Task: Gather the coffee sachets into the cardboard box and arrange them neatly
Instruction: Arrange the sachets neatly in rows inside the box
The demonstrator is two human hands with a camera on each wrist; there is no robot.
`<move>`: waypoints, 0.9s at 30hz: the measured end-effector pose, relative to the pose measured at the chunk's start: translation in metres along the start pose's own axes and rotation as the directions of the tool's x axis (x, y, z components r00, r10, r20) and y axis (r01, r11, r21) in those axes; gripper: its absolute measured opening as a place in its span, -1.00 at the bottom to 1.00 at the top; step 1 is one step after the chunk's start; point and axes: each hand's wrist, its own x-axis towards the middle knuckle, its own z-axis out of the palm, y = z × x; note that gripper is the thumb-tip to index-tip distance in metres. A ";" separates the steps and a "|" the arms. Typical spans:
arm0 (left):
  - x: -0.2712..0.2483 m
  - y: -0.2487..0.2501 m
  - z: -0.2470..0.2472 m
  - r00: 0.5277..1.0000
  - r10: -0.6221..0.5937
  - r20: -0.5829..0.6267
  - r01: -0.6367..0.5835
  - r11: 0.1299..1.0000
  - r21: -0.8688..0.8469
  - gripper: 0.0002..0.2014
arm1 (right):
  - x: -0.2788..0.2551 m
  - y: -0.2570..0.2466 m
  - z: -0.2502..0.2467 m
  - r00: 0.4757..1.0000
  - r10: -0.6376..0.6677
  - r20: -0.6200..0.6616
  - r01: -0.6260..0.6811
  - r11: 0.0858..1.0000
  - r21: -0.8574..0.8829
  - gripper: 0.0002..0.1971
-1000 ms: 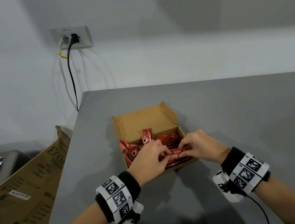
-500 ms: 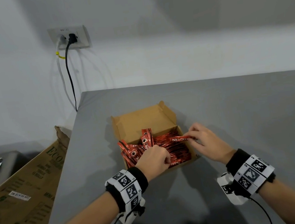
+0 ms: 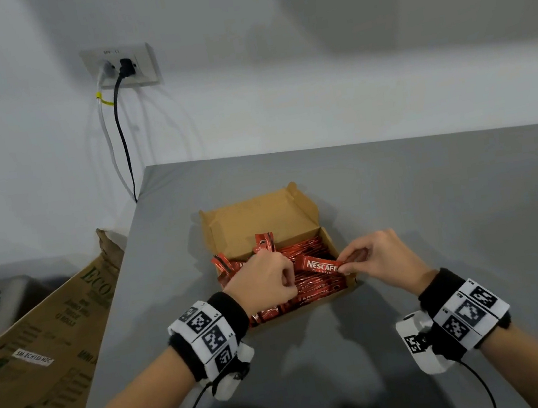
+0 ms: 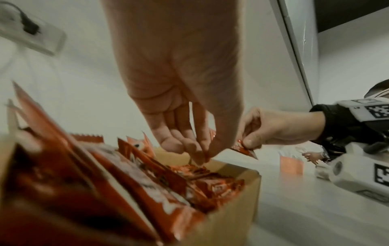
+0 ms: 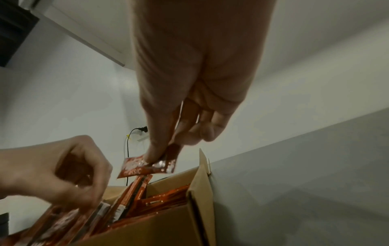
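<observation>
An open cardboard box (image 3: 256,219) on the grey table holds several red coffee sachets (image 3: 310,288); some at its left end stand on edge (image 4: 134,188). My right hand (image 3: 347,263) pinches the right end of one Nescafe sachet (image 3: 321,264) between thumb and fingers, just above the box's right side (image 5: 147,166). My left hand (image 3: 288,275) hovers over the box's left half with its fingers curled. Its fingertips (image 4: 202,156) are pinched together on what looks like a thin red sachet edge, close to the held sachet's left end.
A large printed carton (image 3: 38,340) leans beside the table's left edge. A wall socket (image 3: 120,67) with two cables hangs behind the table's far left corner. Bare grey table (image 3: 435,215) lies right of the box and in front of it.
A second ago both hands met on a sachet at the box's front. The right hand has since drawn that sachet rightward and holds it by one end; the left hand stays over the box's left half.
</observation>
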 end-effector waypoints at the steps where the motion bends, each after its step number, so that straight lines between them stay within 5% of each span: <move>1: -0.001 0.000 -0.004 0.998 -0.026 -0.051 0.025 0.999 -0.028 -0.89 | 0.001 -0.001 0.001 1.000 0.009 0.023 -0.010 1.000 0.027 -0.91; 4: -0.004 0.005 -0.005 0.991 -0.038 -0.125 0.014 0.983 -0.184 -0.81 | 0.005 -0.004 0.007 0.998 -0.011 0.069 0.011 1.000 0.000 -0.88; 8: -0.002 0.007 0.004 0.980 0.012 -0.199 -0.028 0.997 -0.077 -0.73 | 0.010 -0.009 0.011 0.995 -0.029 0.095 0.033 0.999 -0.043 -0.89; 17: -0.005 0.012 0.016 0.998 0.052 0.021 -0.053 0.999 0.002 -0.85 | 0.011 -0.010 0.013 0.953 0.020 0.304 0.062 0.964 -0.260 -0.92; 27: 0.002 0.010 0.016 0.992 0.033 0.123 -0.035 0.999 0.013 -0.89 | 0.018 -0.027 0.029 0.929 0.104 0.356 0.157 0.760 -0.631 -0.89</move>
